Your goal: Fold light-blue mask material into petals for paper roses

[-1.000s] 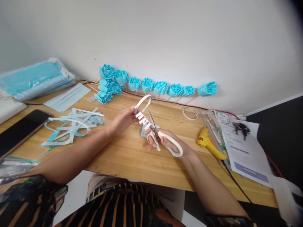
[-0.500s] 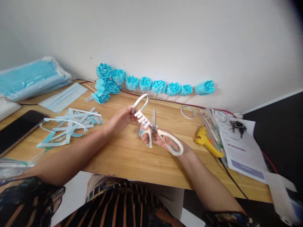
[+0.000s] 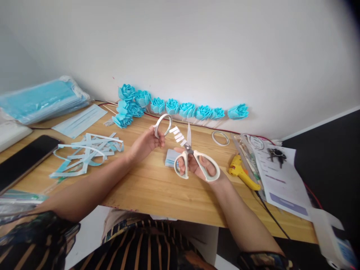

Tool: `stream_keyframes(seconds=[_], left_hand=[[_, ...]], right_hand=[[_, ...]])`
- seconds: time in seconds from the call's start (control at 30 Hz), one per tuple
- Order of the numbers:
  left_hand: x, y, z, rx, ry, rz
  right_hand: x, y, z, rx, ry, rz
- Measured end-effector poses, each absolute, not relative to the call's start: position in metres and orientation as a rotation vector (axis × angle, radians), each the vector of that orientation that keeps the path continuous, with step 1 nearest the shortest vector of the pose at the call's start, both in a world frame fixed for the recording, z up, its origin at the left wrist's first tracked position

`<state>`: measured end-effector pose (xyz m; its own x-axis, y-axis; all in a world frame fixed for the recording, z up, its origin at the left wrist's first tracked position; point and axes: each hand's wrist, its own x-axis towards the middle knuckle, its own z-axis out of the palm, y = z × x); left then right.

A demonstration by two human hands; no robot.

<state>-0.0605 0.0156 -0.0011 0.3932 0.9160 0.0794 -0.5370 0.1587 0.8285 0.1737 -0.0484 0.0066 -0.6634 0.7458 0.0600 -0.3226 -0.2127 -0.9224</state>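
Centre frame: left hand (image 3: 146, 145) pinches tape (image 3: 156, 129); right hand (image 3: 196, 167) grips scissors (image 3: 188, 149), strips (image 3: 178, 137) stuck on, spaced, likely so none cling together.

My scissors (image 3: 188, 149) have shiny metal blades (image 3: 189, 135) and smooth plastic handles (image 3: 211, 159). My surface (image 3: 152, 191) is smooth wood with a bit of shine. The phone (image 3: 29, 161) is glossy, like glass. The flowers (image 3: 187, 110) look matt, like cloth. The bag (image 3: 45, 99) is shiny, crinkly plastic.

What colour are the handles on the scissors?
The handles are creamy white; head view.
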Motion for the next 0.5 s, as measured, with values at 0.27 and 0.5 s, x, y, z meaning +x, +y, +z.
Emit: stream_keyframes(seconds=[0.27, 0.5], left_hand=[[-0.061, 0.018, -0.002, 0.936, 0.59, 1.132], [-0.061, 0.015, -0.004, 0.969, 0.524, 1.118]], right_hand=[[0.183, -0.037, 0.027, -0.808, -1.117, 1.719], [0.187, -0.054, 0.038, -0.719, -1.521, 1.895]])
